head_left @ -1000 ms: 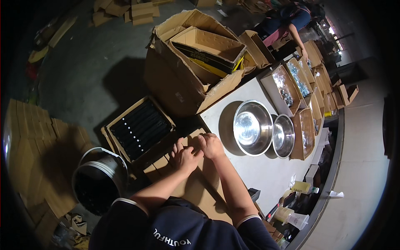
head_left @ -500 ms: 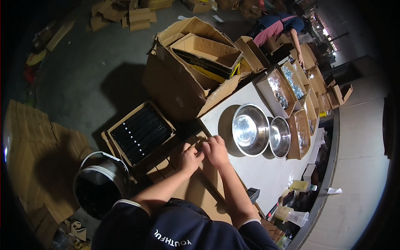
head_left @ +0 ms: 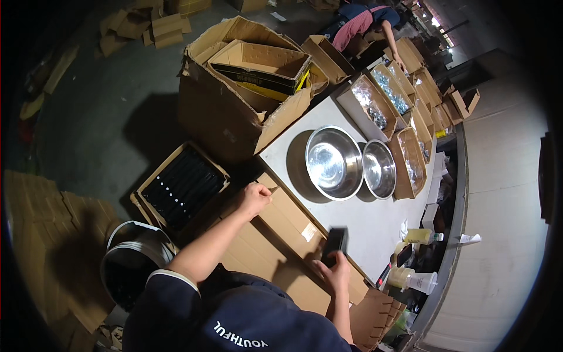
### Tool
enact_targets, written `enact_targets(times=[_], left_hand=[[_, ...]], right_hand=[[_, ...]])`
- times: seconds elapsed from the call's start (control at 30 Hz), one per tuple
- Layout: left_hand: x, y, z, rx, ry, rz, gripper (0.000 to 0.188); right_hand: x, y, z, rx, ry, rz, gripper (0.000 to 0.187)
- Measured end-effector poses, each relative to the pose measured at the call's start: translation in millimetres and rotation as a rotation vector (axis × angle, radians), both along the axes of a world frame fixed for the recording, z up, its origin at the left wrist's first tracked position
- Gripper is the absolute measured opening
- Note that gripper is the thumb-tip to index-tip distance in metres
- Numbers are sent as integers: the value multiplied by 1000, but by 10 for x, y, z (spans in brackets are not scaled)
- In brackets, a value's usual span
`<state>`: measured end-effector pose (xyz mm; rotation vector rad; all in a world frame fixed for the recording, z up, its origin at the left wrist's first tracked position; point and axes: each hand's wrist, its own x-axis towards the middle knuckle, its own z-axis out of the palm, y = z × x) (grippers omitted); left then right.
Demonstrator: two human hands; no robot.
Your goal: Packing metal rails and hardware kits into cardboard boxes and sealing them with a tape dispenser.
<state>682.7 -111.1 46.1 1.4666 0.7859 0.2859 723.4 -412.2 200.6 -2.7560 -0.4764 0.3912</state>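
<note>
My left hand point(head_left: 255, 200) is closed, its fingertips pinching a flap at the far end of a long brown cardboard carton point(head_left: 287, 212). A small white label point(head_left: 308, 232) is on the carton's top. Near the carton's other end, my right hand point(head_left: 335, 273) grips a black, block-shaped tool point(head_left: 336, 242). The tool is blurred, so its exact kind is unclear. It is held above the carton, beside the white table's near edge.
Two steel bowls point(head_left: 333, 163) stand on the white table point(head_left: 293, 132), beyond them open boxes of small bagged parts point(head_left: 368, 108). A large carton point(head_left: 214, 117), a box of black pieces point(head_left: 182, 186) and a white bucket point(head_left: 138, 255) are on the left. A co-worker point(head_left: 358, 23) bends over boxes far off.
My right hand has left the carton's far end, come back toward me and taken up the black tool from the table edge. My left hand stays at the far end.
</note>
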Motion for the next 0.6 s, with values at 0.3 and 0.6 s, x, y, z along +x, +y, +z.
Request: enact_targets(times=[0.3,0.6], left_hand=[[-304,240,549,-1009,-328,15,34],[-192,145,242,-547,-240,-49,20]], right_hand=[[417,1297,-180,468,210,684,69],[561,1247,27,397,272,844,81]])
